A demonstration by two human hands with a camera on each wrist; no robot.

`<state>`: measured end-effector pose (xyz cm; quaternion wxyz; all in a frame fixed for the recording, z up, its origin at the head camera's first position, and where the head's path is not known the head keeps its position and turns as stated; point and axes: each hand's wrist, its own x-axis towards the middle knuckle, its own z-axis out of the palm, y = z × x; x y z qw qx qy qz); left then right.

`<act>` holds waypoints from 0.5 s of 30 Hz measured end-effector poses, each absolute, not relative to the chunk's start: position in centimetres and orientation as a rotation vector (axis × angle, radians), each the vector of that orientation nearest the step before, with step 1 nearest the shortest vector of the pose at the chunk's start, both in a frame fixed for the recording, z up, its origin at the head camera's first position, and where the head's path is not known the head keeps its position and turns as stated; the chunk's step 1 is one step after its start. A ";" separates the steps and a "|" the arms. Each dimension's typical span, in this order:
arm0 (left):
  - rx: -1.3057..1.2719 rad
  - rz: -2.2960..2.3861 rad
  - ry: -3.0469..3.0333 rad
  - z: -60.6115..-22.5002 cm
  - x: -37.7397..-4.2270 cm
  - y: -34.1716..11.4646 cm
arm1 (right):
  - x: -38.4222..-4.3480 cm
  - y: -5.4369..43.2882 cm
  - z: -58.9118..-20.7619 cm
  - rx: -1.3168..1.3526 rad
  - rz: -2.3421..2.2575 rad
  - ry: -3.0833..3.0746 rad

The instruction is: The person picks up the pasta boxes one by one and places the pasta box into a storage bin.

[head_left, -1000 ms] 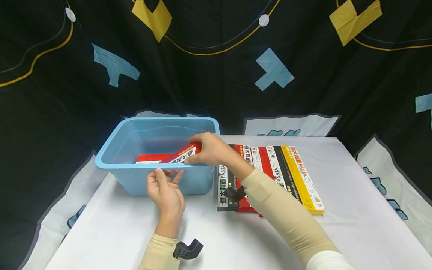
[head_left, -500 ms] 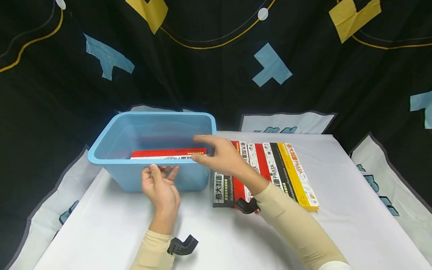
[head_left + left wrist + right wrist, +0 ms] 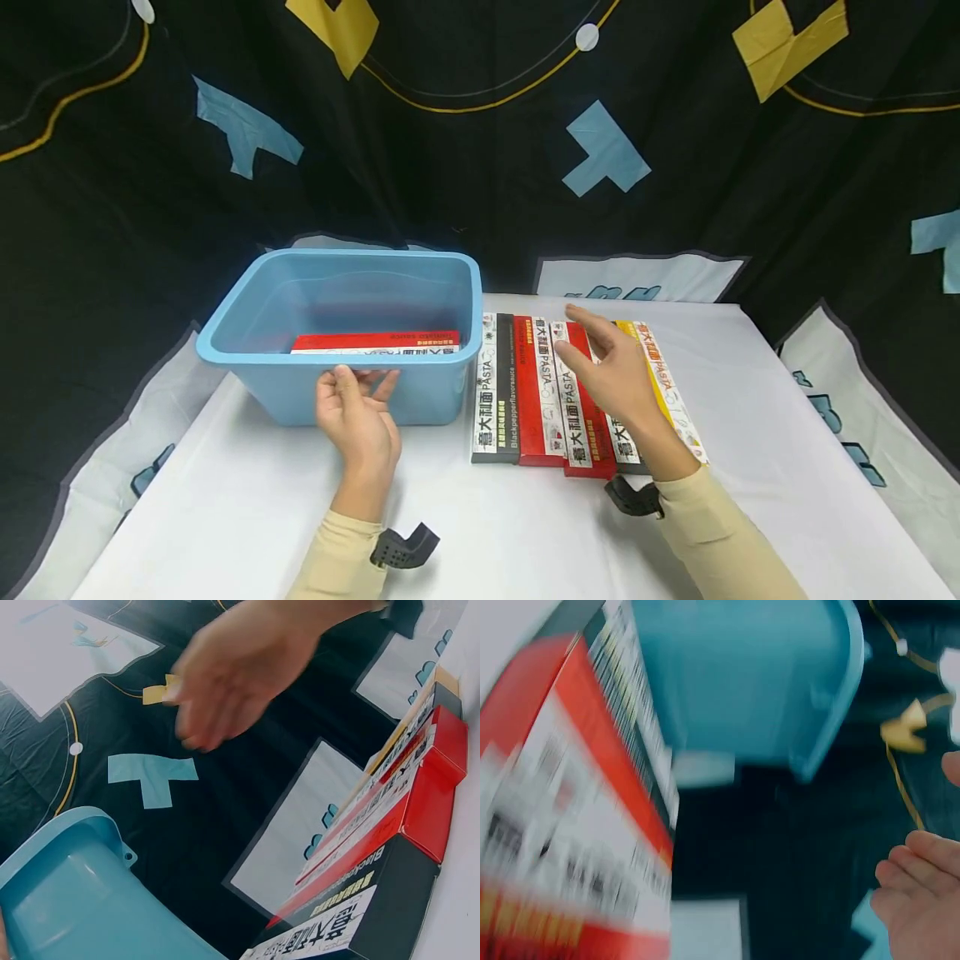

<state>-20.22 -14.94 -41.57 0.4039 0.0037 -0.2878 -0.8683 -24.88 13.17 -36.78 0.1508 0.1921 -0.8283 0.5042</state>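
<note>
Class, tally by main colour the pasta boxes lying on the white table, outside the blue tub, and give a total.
Black boxes: 2
Red boxes: 2
Yellow box: 1
Total: 5

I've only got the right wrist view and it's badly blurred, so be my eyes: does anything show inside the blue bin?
Observer: Yes, the head view shows a red-and-white box inside the bin.
Operator: Good. I can't see the left hand at all. Where is it?
Observer: At the bin's near side, just below the rim.
Operator: And what lies at the right end of the row of boxes?
Observer: A yellow-and-white box, partly hidden behind the right hand in the head view.
</note>
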 end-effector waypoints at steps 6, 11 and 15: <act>0.002 -2.198 -0.721 -41.5 -20.2 -15.1 | -24.3 19.1 -38.3 0.209 1.241 -2.419; 0.009 -2.209 -0.706 -41.6 -20.2 -15.0 | -23.1 23.3 -39.7 -0.020 1.028 -2.573; 0.008 -2.210 -0.712 -41.6 -20.2 -15.0 | -22.2 25.4 -41.6 -0.109 0.933 -2.832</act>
